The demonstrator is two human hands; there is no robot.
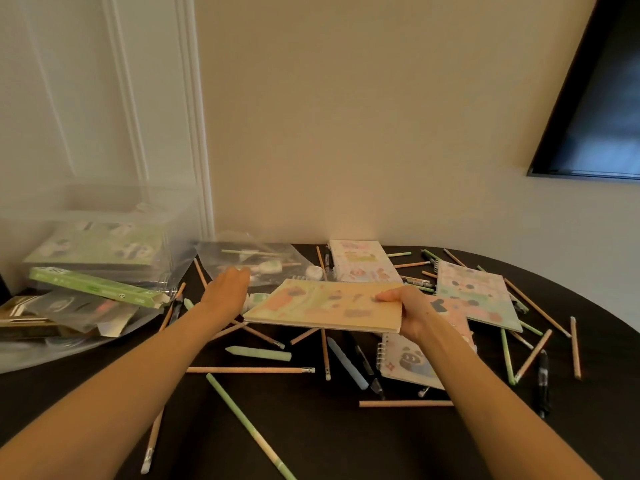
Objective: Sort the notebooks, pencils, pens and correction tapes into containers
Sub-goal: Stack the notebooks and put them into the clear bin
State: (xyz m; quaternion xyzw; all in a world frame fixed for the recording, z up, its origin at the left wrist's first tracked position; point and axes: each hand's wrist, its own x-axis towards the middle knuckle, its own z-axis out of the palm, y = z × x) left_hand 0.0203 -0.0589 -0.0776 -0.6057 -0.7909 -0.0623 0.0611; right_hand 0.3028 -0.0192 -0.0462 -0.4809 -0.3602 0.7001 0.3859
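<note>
**Stationery pile on the dark table, one notebook up in the air**

Plain cream wall (346,133) at the back, with a dark screen (595,116) hanging top right. Below it is a black table (311,438) with rounded edges, and it's a proper mess.

Far left sits a big clear container (104,216) with green panda-print notebooks (97,247) stacked inside. A flat green box (93,287) lies tilted just in front of it. Next to that, towards the wall, is a crumpled clear bag (249,258) with a few bits inside.

The peach notebook (322,304) is lifted off the table, roughly level, in the middle of the view. The right hand (412,313) pinches its right edge, thumb on the cover and fingers curled underneath. The left hand (227,292) is stretched out by the notebook's left corner, near the bag. It's blurry, but the fingers look straight and it holds nothing.

More notebooks lie flat: a white one (360,259) by the wall, a pastel one (474,292) to the right, and a spiral panda one (405,362) under the right wrist.

Scattered all around are wooden pencils (249,370), green pencils (242,420) and a black pen (543,382) near the right edge. A small white correction tape (313,271) sits just behind the held notebook.
</note>
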